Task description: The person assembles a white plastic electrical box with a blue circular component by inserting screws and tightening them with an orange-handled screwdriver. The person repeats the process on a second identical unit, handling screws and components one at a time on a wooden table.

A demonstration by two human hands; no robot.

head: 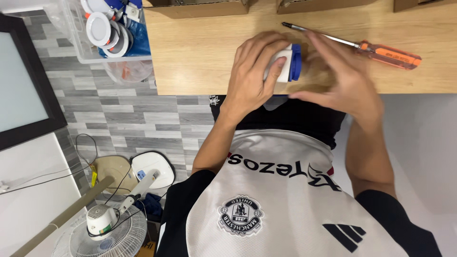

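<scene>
My left hand is wrapped around a small white box-shaped part with a blue end, holding it just above the front of a light wooden tabletop. My right hand is spread open beside the blue end, fingers apart; whether it touches the part cannot be told. A screwdriver with an orange transparent handle and a long metal shaft lies on the table just beyond my right hand.
Cardboard boxes line the table's far edge. A clear plastic bin with white round lamp fittings stands to the left. On the grey tiled floor stand a white fan, cables and a round white device.
</scene>
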